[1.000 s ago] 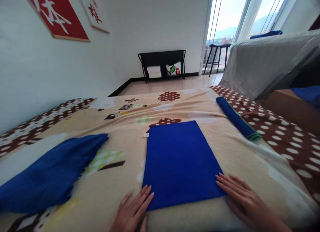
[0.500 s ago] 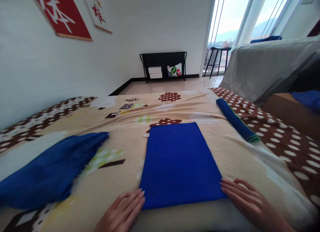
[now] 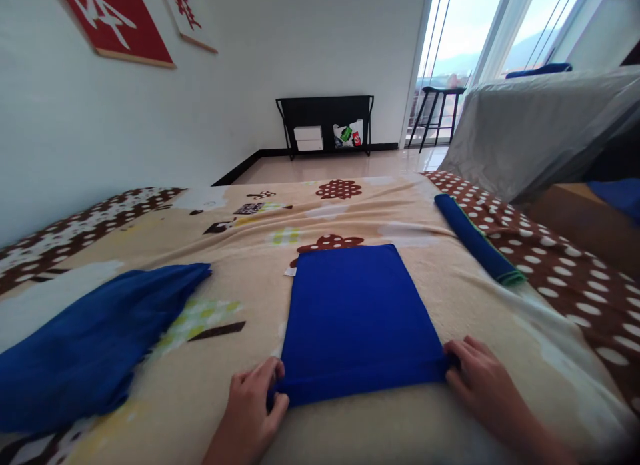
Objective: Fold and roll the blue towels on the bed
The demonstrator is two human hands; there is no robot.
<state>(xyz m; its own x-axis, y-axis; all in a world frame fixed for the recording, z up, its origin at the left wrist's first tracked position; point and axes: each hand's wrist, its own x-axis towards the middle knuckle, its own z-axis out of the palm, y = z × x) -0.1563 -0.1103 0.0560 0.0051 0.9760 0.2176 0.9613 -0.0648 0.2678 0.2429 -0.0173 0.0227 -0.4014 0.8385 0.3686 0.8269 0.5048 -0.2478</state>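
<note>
A bright blue cloth (image 3: 363, 311) lies flat as a rectangle on the patterned blanket (image 3: 240, 245), a small white tag at its left edge. At its near left corner, my left hand (image 3: 255, 401) pinches the edge between thumb and curled fingers. My right hand (image 3: 480, 381) grips the near right corner in the same way. Between the two hands the near edge is slightly raised in a narrow fold. The fingertips of both hands are partly hidden by the cloth and the fingers themselves.
A crumpled blue cloth (image 3: 105, 338) lies at the left. To the right is a rolled dark blue cloth (image 3: 475, 238) with green edging. Beyond the bed stand a black rack (image 3: 325, 111), a stool (image 3: 440, 95) and a sheet-covered piece of furniture (image 3: 535, 125).
Both hands have gone from lying flat with fingers stretched at the near corners to pinching them. The cloth's near edge has lifted slightly and moved away from me. The view has shifted a little.
</note>
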